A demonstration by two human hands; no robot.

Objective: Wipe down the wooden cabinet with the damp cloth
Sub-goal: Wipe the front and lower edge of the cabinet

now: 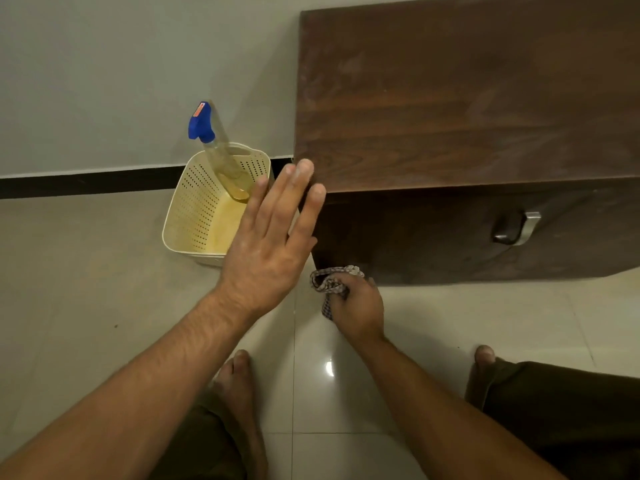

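Note:
A dark wooden cabinet fills the upper right, its top faintly dusty and its front carrying a metal handle. My left hand is flat with fingers spread, the fingertips resting against the cabinet's front left corner. My right hand is lower down, beside the bottom left corner of the cabinet front, closed around a bunched checked cloth. Part of the cloth pokes out above and to the left of the fist.
A cream perforated plastic basket stands on the tiled floor left of the cabinet, holding a spray bottle with a blue trigger head. A grey wall with a black skirting strip runs behind. My bare feet and knees are at the bottom.

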